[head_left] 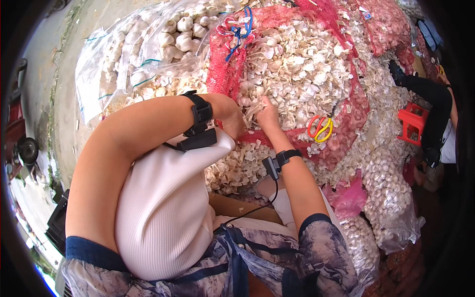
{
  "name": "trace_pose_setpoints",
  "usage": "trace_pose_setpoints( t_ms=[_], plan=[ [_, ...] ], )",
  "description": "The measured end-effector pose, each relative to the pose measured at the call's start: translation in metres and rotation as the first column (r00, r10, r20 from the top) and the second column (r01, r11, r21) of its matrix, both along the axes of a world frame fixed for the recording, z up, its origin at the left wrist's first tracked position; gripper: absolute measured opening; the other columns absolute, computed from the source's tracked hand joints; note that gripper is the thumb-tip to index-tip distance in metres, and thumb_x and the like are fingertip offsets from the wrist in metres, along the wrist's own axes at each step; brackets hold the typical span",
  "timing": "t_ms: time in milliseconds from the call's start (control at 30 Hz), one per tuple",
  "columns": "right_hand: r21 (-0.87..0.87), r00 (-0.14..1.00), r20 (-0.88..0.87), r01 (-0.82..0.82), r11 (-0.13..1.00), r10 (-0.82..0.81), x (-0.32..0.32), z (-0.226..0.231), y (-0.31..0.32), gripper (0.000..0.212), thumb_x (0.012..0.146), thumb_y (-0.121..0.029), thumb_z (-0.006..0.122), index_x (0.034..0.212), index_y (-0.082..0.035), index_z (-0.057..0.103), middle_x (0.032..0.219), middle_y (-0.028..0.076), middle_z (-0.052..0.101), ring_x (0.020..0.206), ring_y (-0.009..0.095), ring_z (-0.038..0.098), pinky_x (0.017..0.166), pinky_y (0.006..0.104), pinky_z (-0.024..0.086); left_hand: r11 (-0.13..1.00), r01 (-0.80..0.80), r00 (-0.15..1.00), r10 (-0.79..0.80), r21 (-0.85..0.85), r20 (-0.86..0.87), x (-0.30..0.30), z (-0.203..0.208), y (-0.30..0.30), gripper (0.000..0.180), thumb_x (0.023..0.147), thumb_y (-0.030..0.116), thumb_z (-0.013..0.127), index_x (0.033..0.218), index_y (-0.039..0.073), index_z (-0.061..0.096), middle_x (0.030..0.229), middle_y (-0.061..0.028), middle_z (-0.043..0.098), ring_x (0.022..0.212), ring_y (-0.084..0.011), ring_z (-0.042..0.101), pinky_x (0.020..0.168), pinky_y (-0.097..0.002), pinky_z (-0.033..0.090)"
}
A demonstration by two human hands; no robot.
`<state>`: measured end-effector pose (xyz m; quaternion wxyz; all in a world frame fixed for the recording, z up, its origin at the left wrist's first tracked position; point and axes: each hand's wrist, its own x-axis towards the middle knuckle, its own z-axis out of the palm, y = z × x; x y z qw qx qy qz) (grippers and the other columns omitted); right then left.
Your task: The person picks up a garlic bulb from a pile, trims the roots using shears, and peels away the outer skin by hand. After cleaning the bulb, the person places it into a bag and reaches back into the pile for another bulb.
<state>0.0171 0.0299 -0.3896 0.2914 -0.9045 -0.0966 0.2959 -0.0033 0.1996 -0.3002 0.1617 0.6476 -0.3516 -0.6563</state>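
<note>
My left hand (231, 118) reaches in over the near edge of an open red mesh sack (226, 74), its fingers turned away and hidden behind the hand. Close beside it, my right hand (267, 117) is closed, with its thumb pointing up among pale garlic pieces. What its fingers grip is too small to make out. Around both hands lies a heap of garlic skins and loose cloves (302, 59). To the right, scissors with red and yellow handles (321, 129) rest on the sack's near rim. A white ribbed cloth (163, 208) covers my left side.
Clear plastic bags of whole garlic bulbs (184, 40) lie at the far left. A full red mesh sack (388, 27) stands far right. Near a seated person's dark-clad leg (435, 94) is a red plastic stool (412, 123). Bags of cloves (388, 198) sit at the right.
</note>
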Motion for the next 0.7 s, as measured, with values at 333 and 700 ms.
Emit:
trace_pose_setpoints(
  t_ms=[333, 700],
  plan=[
    [0.467, 0.505, -0.862, 0.775, 0.426, 0.025, 0.059, 0.064, -0.033, 0.028, 0.091, -0.004, 0.06, 0.118, -0.009, 0.054, 0.118, 0.005, 0.057, 0.094, 0.02, 0.062, 0.069, 0.0262, 0.056, 0.995, -0.047, 0.995, 0.055, 0.088, -0.084, 0.001, 0.02, 0.006, 0.059, 0.084, 0.047, 0.063, 0.122, 0.001, 0.057, 0.117, -0.0191, 0.061, 0.112, -0.0343, 0.057, 0.091, -0.0466, 0.045],
    [0.404, 0.534, -0.835, 0.759, 0.51, -0.133, 0.075, 0.046, -0.063, 0.024, 0.092, -0.001, 0.057, 0.115, 0.005, 0.051, 0.108, 0.012, 0.061, 0.088, 0.019, 0.062, 0.058, 0.0196, 0.047, 0.999, -0.014, 0.996, 0.018, 0.044, -0.089, 0.004, 0.015, 0.002, 0.058, 0.085, 0.045, 0.062, 0.121, 0.001, 0.057, 0.115, -0.0189, 0.062, 0.108, -0.0327, 0.058, 0.089, -0.0448, 0.046]
  ],
)
